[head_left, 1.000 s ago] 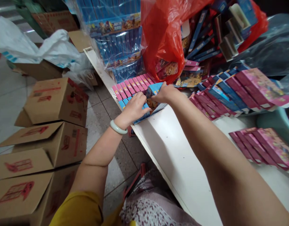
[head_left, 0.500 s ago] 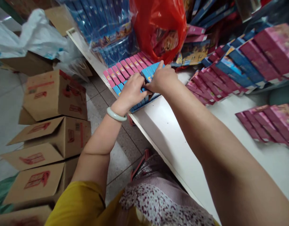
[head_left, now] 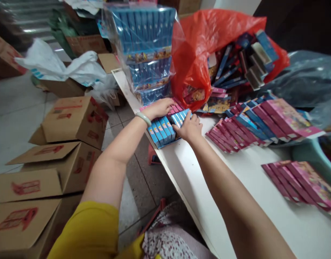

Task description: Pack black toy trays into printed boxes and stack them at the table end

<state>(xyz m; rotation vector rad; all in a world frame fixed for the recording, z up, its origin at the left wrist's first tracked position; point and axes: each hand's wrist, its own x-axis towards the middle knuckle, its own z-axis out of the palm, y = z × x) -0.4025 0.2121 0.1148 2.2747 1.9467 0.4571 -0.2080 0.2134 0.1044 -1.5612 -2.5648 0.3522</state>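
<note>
Presently, item: a row of small blue boxes (head_left: 165,129) packed side by side on the near-left corner of the white table (head_left: 235,187), with a row of pink boxes (head_left: 176,107) just behind it.

Left hand (head_left: 161,107): laid flat over the pink row, fingers stretched out and together, pressing rather than gripping. A pale bangle (head_left: 143,118) sits at the wrist.

Right hand (head_left: 191,126): against the right end of the blue row, fingers curled loosely on the end boxes; whether it pinches one or only pushes cannot be told.

Risks, as judged:
- The blue row overhangs the table edge at its left end; a sideways shove from the right hand could tip the end boxes onto the floor by the cardboard cartons (head_left: 73,122).
- Uneven pressure could make the tight row buckle upward and spill.
- The wrapped stack of blue packs (head_left: 147,54) and the red plastic bag (head_left: 197,61) stand close behind; a nudge could bring either down on the rows.

Not made out:
- Box print is blurred.
- The left palm covers much of the pink row.
- The fanned pink and blue packs (head_left: 251,124) and the pink set (head_left: 302,183) are smeared at the right; the last is cut by the frame.
</note>
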